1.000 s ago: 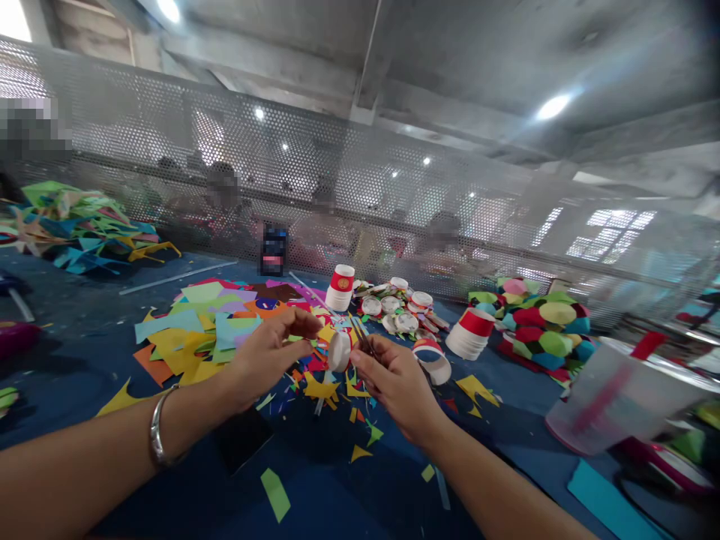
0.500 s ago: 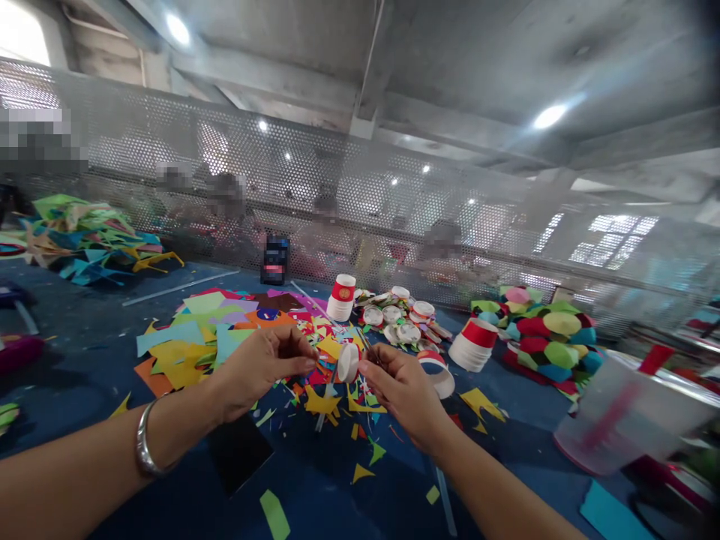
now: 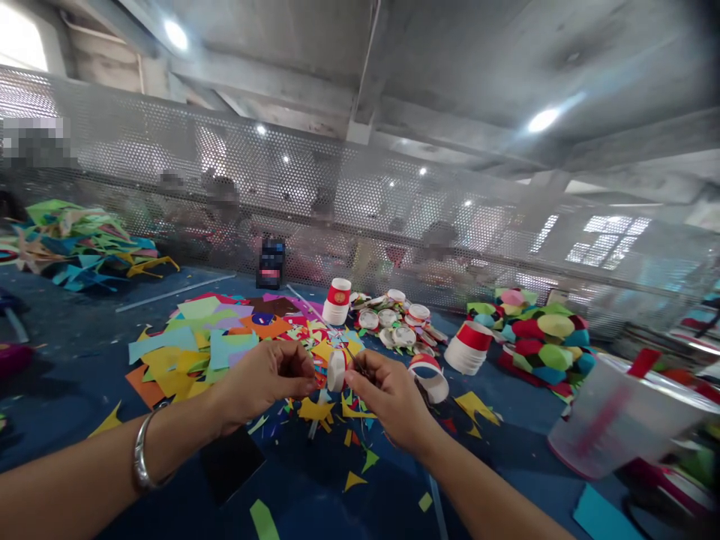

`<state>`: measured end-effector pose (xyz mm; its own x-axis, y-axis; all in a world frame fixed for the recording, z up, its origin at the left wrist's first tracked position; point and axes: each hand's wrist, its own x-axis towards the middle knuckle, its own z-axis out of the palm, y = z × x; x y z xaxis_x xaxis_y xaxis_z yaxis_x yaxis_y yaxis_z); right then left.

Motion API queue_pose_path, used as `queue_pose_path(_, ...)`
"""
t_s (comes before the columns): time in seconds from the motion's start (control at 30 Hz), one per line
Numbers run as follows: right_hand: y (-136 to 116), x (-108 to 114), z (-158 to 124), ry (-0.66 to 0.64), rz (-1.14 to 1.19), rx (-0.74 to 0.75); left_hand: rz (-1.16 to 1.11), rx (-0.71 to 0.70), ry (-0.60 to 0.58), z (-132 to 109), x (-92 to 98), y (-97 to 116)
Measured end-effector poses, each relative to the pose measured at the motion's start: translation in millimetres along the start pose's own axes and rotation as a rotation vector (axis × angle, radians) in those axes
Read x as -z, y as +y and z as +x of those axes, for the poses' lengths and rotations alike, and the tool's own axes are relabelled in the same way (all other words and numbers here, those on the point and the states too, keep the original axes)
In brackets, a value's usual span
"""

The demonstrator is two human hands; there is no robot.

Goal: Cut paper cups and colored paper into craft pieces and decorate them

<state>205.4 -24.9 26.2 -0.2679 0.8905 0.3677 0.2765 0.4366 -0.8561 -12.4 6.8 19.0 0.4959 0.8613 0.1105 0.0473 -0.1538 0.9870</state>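
Observation:
My right hand (image 3: 391, 397) is closed, with dark small scissors (image 3: 358, 363) partly hidden in its fingers. At its fingertips is a cut-off paper cup base (image 3: 336, 370), white with a red edge, turned on its side. My left hand (image 3: 275, 379), with a silver bangle on the wrist, has thumb and fingers pinched just left of the cup base, apart from it. What the left pinch holds, if anything, I cannot make out. Under both hands lie yellow paper scraps (image 3: 315, 409) and small coloured bits. A cut cup ring (image 3: 432, 382) lies beside my right hand.
A cup stack (image 3: 336, 304) stands behind the hands, another (image 3: 468, 349) leans at right. Cut cup bases (image 3: 403, 335) lie heaped between them. Coloured paper sheets (image 3: 185, 345) spread at left. A translucent bucket (image 3: 607, 420) stands at right, before a mesh partition (image 3: 315, 195).
The view has shifted slightly, so the scene sits a little further left. My right hand and the cup base have come slightly closer to my left hand.

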Motion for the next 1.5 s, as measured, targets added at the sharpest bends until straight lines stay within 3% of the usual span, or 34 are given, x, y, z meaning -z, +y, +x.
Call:
queue_pose_path(0.63, 1.1, -3.4, -1.3, -0.030, -0.045, -0.003, 0.120, -0.018, 0.019, -1.9, 5.5, 1.1)
queue_pose_path(1.23, 4.3, 0.3, -2.0, 0.026, -0.147, 0.018, -0.049, -0.010, 0.045, -6.9, 2.9, 5.5)
queue_pose_path(1.37, 3.8, 0.7, -2.1, 0.027, -0.148, 0.016, 0.110, -0.050, 0.062, -4.2, 6.5, 3.0)
queue_pose_path(1.5, 5.9, 0.1, -3.1, 0.025, -0.132, 0.017, 0.299, -0.103, 0.160, 0.5, 9.3, -4.0)
